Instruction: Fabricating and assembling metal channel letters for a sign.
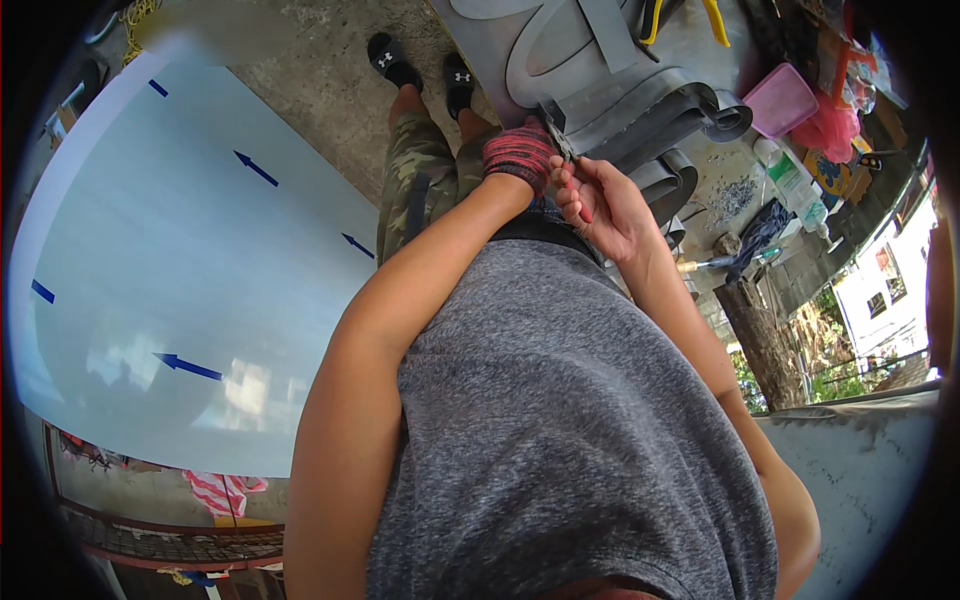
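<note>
My left hand [520, 155] wears a red and black knit glove and is closed at the edge of a grey sheet-metal strip [635, 125]. That strip bends into folds and a curl at its right end. Close beside the glove, my bare right hand [612, 205] is wrapped round the red handles of a pliers-like cutting tool [569, 178]. Its dark metal head points up at the strip next to the gloved fingers. My palm and fingers hide part of the handles, and the exact grip of the glove is partly hidden.
Flat grey metal cut-outs [535, 50] lie on the worktable beside yellow-handled pliers [715, 22]. Farther right are a pink tray [780, 101], a clear bottle [793, 183] and small metal scraps [735, 197]. A large pale sheet with blue arrows [200, 260] fills the left side.
</note>
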`<action>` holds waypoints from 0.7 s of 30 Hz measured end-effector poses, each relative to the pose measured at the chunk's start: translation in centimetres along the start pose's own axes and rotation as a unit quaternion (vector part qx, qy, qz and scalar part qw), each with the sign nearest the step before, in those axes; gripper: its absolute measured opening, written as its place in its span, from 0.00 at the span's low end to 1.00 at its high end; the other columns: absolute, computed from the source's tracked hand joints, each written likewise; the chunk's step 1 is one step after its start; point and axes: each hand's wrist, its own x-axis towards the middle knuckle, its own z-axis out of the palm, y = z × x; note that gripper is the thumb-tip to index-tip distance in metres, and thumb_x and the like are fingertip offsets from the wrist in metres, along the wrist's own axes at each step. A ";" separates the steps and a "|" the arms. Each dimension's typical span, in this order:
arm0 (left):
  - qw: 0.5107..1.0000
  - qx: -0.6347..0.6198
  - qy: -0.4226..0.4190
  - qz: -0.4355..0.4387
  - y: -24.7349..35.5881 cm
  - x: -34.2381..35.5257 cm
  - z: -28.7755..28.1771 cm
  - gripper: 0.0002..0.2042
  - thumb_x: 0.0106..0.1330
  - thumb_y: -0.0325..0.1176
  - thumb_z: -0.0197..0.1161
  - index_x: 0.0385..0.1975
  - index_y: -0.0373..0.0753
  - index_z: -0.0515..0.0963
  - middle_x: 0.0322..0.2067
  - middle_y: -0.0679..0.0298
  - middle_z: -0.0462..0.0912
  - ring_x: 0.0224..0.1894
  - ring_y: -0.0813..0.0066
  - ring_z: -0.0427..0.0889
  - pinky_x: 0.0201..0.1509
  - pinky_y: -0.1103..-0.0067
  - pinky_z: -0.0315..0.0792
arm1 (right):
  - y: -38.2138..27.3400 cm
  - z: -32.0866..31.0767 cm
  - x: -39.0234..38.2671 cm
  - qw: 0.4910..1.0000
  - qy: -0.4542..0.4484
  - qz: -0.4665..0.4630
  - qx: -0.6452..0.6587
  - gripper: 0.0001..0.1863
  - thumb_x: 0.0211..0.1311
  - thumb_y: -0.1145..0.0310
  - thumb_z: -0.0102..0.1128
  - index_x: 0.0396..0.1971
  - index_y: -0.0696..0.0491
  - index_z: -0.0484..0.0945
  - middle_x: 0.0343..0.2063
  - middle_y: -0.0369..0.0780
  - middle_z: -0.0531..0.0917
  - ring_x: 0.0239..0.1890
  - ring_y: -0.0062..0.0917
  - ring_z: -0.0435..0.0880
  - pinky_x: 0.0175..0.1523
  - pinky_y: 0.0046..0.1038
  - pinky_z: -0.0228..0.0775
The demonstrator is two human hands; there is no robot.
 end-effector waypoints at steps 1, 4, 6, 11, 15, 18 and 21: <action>1.000 0.000 0.000 0.000 0.0 0.0 0.0 0.10 0.72 0.32 0.48 0.40 0.35 0.75 0.30 0.55 0.84 0.27 0.63 0.84 0.24 0.71 0.76 | 0.0 0.0 0.0 1.000 -0.002 0.001 -0.003 0.16 0.73 0.66 0.39 0.50 0.60 0.69 0.32 0.35 0.75 0.27 0.18 0.71 0.28 0.18 0.71; 0.975 -0.205 0.007 -0.079 0.3 0.0 0.1 0.11 0.72 0.32 0.46 0.39 0.34 0.75 0.30 0.54 0.84 0.27 0.60 0.84 0.24 0.69 0.77 | -0.1 -0.1 0.1 1.000 0.001 -0.003 -0.005 0.16 0.73 0.66 0.39 0.50 0.60 0.69 0.32 0.35 0.75 0.26 0.17 0.70 0.28 0.17 0.69; 0.988 -0.140 0.027 -0.058 0.5 -0.2 0.2 0.12 0.72 0.35 0.47 0.40 0.34 0.75 0.33 0.53 0.84 0.30 0.58 0.85 0.28 0.67 0.78 | 0.0 0.0 0.1 1.000 -0.004 0.007 0.024 0.14 0.73 0.66 0.38 0.48 0.59 0.69 0.31 0.35 0.73 0.25 0.17 0.68 0.24 0.16 0.64; 0.990 0.108 0.091 0.022 0.4 -0.1 0.0 0.15 0.70 0.40 0.50 0.42 0.36 0.76 0.38 0.52 0.85 0.35 0.55 0.85 0.38 0.63 0.79 | 0.5 1.0 0.3 0.996 0.033 -0.025 -0.076 0.12 0.73 0.67 0.37 0.44 0.58 0.68 0.28 0.35 0.71 0.23 0.16 0.66 0.21 0.16 0.56; 0.928 0.325 0.147 0.104 -0.9 1.5 0.2 0.14 0.67 0.40 0.52 0.45 0.40 0.76 0.39 0.54 0.86 0.41 0.56 0.86 0.40 0.64 0.77 | 1.0 2.2 0.7 0.978 0.107 -0.050 -0.174 0.10 0.72 0.67 0.37 0.41 0.56 0.67 0.27 0.34 0.71 0.21 0.15 0.65 0.20 0.16 0.55; 0.985 0.147 0.089 0.028 -1.6 2.5 0.2 0.14 0.67 0.41 0.52 0.44 0.40 0.77 0.37 0.55 0.86 0.40 0.59 0.86 0.39 0.65 0.78 | 1.2 2.6 0.8 0.970 0.126 -0.055 -0.202 0.10 0.72 0.67 0.37 0.40 0.56 0.67 0.26 0.34 0.71 0.20 0.16 0.65 0.20 0.17 0.56; 0.997 0.041 0.063 -0.013 -1.4 2.4 0.2 0.13 0.66 0.42 0.54 0.42 0.40 0.77 0.36 0.55 0.86 0.38 0.60 0.86 0.38 0.66 0.78 | 1.1 2.8 1.1 0.967 0.140 -0.052 -0.207 0.12 0.72 0.66 0.37 0.34 0.55 0.70 0.24 0.35 0.74 0.21 0.19 0.68 0.23 0.21 0.59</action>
